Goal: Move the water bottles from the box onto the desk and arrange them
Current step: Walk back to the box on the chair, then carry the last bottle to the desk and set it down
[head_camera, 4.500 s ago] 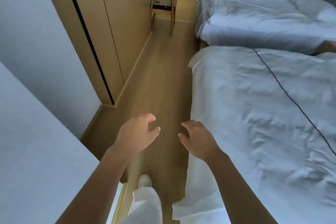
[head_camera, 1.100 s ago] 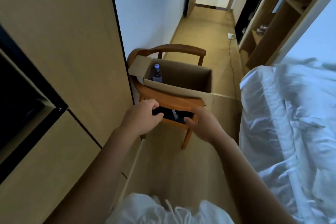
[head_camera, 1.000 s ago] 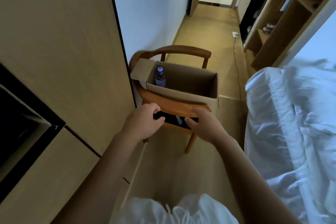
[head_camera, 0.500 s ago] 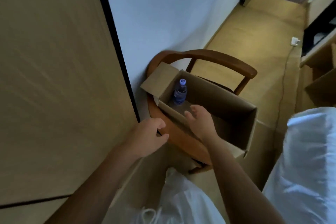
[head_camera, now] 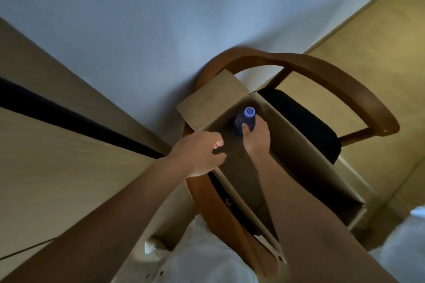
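Right hand (head_camera: 256, 139): yours, reached down inside the cardboard box (head_camera: 296, 154), thumb and fingers curled round the water bottle (head_camera: 245, 122) just below its cap, clamped on it.

Left hand (head_camera: 198, 154): yours, held over the near-left rim of the box, fingers loosely curled, holding nothing; whether it touches the cardboard cannot be told.

Water bottle: one, dark body with a blue cap bearing a pale mark; upright in the far-left corner of the box, close against the box walls. Lower part hidden in shadow and behind your fingers.

Cardboard box: brown, open at the top, long and narrow; one flap (head_camera: 212, 101) folded outward at the far-left end, toward the wall. The box interior is dark; apart from the bottle and your forearm, nothing else can be made out in it. The box sits on the chair seat.

Chair (head_camera: 340, 80): wooden, curved backrest and arm rail wrapping round the box; dark seat cushion (head_camera: 305, 122) showing to the right of the box.

Surroundings: pale wall (head_camera: 161, 18) behind the chair; tan wooden panel (head_camera: 57, 145) with a black strip on your left; tan floor (head_camera: 379, 25) at upper right; white cloth at the lower edge.
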`<state>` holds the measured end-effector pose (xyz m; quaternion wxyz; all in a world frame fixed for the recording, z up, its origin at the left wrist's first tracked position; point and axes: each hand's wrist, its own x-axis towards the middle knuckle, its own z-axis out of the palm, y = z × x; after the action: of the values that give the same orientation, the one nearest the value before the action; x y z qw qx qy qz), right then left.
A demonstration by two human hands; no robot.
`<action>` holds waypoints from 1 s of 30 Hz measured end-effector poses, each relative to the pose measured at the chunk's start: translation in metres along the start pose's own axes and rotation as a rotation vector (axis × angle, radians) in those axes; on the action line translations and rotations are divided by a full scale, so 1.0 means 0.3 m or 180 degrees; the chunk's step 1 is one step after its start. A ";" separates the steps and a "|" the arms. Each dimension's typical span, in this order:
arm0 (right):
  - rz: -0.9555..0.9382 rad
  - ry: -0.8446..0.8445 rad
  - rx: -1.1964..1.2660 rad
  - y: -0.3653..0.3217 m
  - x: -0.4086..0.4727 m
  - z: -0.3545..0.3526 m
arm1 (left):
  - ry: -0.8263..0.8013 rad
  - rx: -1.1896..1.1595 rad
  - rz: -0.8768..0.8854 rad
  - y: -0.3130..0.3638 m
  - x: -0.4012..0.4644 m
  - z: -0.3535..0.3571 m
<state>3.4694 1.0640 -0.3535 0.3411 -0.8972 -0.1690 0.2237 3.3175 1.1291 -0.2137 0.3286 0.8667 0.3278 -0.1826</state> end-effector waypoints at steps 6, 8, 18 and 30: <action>-0.0157 -0.0019 -0.0325 -0.018 0.134 0.076 | 0.0043 -0.0126 -0.0094 -0.004 0.059 0.014; -0.0212 0.0005 -0.0645 -0.018 0.159 0.086 | 0.0064 -0.0155 -0.0124 -0.008 0.065 0.023; -0.0971 0.0100 -0.1147 -0.069 0.037 -0.035 | 0.0247 -0.0332 -0.0300 -0.036 -0.027 0.051; -0.2642 0.0666 -0.0615 -0.475 -0.573 -0.404 | 0.1384 -0.1313 -0.0412 -0.098 -0.473 0.105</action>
<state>3.3656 1.0216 -0.1254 0.3318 -0.7989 -0.4999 -0.0411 3.1923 1.0604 -0.1742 0.4075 0.7778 0.4751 0.0571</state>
